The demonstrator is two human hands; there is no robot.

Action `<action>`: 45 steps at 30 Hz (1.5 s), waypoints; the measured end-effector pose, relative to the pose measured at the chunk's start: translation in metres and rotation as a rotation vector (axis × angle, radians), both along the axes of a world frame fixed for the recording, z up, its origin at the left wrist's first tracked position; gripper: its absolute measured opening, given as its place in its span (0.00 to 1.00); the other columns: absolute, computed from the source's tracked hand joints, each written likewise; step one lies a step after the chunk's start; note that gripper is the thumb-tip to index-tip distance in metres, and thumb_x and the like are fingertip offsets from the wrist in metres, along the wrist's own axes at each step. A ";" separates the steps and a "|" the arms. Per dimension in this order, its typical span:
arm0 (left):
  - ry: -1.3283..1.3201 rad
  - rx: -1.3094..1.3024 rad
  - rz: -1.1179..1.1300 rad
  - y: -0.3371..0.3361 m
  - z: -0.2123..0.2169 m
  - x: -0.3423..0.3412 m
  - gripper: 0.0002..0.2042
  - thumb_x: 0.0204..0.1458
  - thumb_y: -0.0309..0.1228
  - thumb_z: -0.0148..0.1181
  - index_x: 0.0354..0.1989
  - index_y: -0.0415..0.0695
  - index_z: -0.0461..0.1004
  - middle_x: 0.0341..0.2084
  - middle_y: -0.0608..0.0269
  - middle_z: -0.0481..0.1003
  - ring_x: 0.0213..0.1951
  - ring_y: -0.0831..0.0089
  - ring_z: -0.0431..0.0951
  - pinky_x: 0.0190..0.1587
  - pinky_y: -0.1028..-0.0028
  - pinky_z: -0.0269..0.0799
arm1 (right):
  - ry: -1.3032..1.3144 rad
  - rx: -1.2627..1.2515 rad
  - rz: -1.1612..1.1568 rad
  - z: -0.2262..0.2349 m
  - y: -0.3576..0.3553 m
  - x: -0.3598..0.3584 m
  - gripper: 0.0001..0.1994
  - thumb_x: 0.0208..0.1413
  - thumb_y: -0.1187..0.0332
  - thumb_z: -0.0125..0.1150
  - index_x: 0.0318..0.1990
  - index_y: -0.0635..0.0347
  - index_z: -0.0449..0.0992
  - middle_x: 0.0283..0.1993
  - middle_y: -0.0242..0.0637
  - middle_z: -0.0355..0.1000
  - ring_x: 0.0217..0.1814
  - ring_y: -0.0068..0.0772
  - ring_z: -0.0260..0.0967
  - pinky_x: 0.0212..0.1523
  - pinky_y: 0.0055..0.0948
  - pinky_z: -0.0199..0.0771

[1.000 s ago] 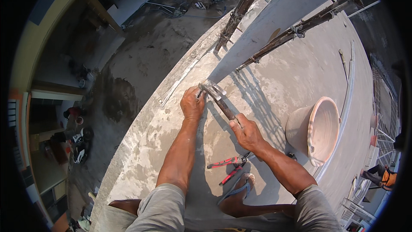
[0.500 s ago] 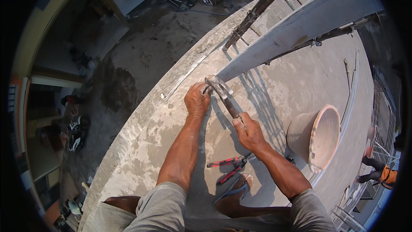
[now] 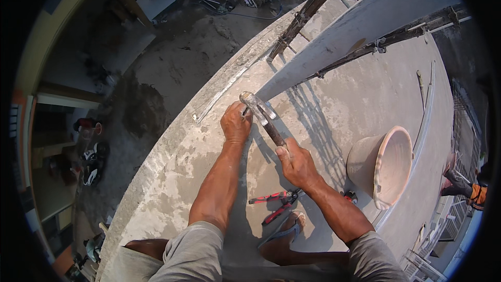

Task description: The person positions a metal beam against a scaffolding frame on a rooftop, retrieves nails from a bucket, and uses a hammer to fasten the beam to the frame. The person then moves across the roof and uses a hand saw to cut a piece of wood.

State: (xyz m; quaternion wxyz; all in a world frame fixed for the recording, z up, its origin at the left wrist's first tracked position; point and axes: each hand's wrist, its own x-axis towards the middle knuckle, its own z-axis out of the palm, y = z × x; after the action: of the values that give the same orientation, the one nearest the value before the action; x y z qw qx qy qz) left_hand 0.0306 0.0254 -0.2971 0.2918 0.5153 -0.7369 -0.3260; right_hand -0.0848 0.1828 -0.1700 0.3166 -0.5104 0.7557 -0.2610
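My right hand (image 3: 298,164) is wrapped round the handle of a claw hammer (image 3: 272,132), whose worn metal head is over my left hand and close to the foot of a tall grey column (image 3: 313,65). My left hand (image 3: 236,124) is closed at the column's base, just below the hammer head. A small dark metal piece shows between its fingers, too covered to name. On the concrete slab (image 3: 209,149) below my right wrist lie pliers (image 3: 282,206) with red and black handles, spread apart beside my sandalled foot (image 3: 289,230).
A pale bucket (image 3: 365,162) leans to the right. Rough timber props (image 3: 308,13) flank the column. Along the left, the slab's edge drops to a lower dirt ground (image 3: 177,52). Another red and black tool (image 3: 350,196) sits behind my right forearm. Someone in orange (image 3: 477,196) is at far right.
The view has shifted slightly. The hammer head stays over my left hand, a little to the left in view. More of the second red tool shows, and the person at far right has moved.
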 end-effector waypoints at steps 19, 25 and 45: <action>0.597 0.353 -0.089 -0.097 0.121 0.013 0.25 0.57 0.46 0.63 0.53 0.36 0.75 0.45 0.53 0.79 0.47 0.68 0.78 0.53 0.71 0.69 | -0.077 0.038 -0.038 0.020 0.034 -0.027 0.14 0.68 0.57 0.51 0.40 0.60 0.67 0.21 0.46 0.66 0.23 0.45 0.68 0.28 0.40 0.65; 0.658 0.056 -0.377 -0.126 0.260 -0.023 0.45 0.43 0.68 0.64 0.58 0.38 0.71 0.49 0.43 0.76 0.55 0.54 0.75 0.62 0.57 0.65 | -0.071 0.074 -0.054 0.026 0.034 -0.024 0.16 0.68 0.55 0.49 0.39 0.60 0.66 0.21 0.47 0.66 0.23 0.47 0.68 0.28 0.42 0.65; 0.531 -0.162 -0.679 -0.095 0.327 -0.091 0.53 0.29 0.65 0.72 0.58 0.31 0.69 0.42 0.33 0.76 0.46 0.45 0.80 0.49 0.54 0.78 | 0.032 0.239 -0.085 0.027 -0.001 -0.011 0.23 0.67 0.47 0.46 0.44 0.62 0.67 0.22 0.57 0.69 0.31 0.66 0.71 0.32 0.53 0.67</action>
State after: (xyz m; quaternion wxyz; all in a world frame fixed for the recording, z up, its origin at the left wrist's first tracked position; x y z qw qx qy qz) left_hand -0.0608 -0.0697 0.0299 0.3869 0.1177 -0.7871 -0.4657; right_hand -0.0958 0.1815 -0.1426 0.3518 -0.4406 0.8073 -0.1741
